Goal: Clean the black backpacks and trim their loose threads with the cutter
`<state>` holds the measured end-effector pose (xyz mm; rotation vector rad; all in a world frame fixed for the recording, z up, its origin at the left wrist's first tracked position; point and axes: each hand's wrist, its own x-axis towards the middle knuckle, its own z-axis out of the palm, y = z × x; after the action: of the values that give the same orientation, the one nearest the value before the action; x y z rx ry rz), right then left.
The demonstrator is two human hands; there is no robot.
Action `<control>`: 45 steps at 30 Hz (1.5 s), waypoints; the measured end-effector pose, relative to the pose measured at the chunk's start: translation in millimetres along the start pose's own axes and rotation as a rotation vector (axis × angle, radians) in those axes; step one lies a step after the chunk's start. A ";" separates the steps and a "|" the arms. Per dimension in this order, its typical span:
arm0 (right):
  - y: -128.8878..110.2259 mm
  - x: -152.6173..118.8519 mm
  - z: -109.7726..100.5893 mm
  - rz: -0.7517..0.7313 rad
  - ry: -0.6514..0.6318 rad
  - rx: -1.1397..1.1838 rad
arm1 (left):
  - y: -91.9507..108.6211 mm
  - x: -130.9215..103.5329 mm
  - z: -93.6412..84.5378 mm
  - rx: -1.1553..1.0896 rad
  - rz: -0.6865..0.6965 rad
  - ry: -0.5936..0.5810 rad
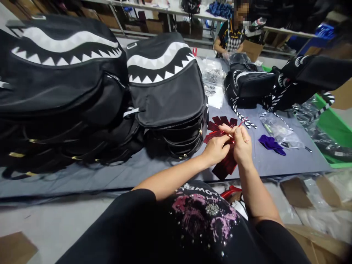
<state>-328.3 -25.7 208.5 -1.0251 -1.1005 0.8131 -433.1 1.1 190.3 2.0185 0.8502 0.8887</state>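
Observation:
Dark red, shiny flat tags (224,163) lie fanned out on the grey-blue table directly under my hands. My left hand (217,148) is closed over the middle of the fan, its fingertips meeting those of the other hand. My right hand (242,146) pinches a thin red string (243,121), whose end sticks out above the thumb. Exactly where my left fingers grip the string is partly hidden. Left of my hands stands a black backpack (167,99) with a white shark-tooth print.
More black backpacks (60,88) fill the table's left side. A purple cloth (271,144) and clear plastic bags (283,130) lie to the right, beside a green bin (334,124). Smaller black bags (251,84) with striped straps stand behind. Across the table, a person (231,36) works.

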 end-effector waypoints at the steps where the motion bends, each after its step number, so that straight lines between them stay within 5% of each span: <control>1: -1.6 -6.5 13.8 -0.052 0.019 -0.106 | -3.6 -9.1 -11.2 -0.037 0.019 -0.017; 6: -5.2 -38.9 75.6 -0.165 -0.013 -0.501 | -33.1 -54.9 -64.3 -0.395 0.032 -0.191; 17: -9.1 -70.8 152.3 0.119 -0.108 -0.312 | -60.9 -114.8 -128.1 -0.439 0.082 -0.298; 22: -10.4 -71.4 146.6 0.307 -0.338 -0.149 | -75.7 -131.1 -148.9 -0.496 -0.082 -0.279; 30: 26.4 -73.0 138.2 0.429 -0.383 -0.017 | -86.4 -141.9 -155.8 -0.434 -0.228 -0.243; 41: 52.4 -102.4 111.2 0.384 -0.199 0.003 | -89.4 -141.3 -119.2 -0.343 -0.283 -0.280; 45: 40.0 -118.8 72.1 0.316 0.059 -0.011 | -95.3 -132.6 -109.2 -0.237 -0.314 -0.344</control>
<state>-431.1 -102.8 142.2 -1.2435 -0.9054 1.0219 -616.8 -16.8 123.1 1.7058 0.7958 0.4269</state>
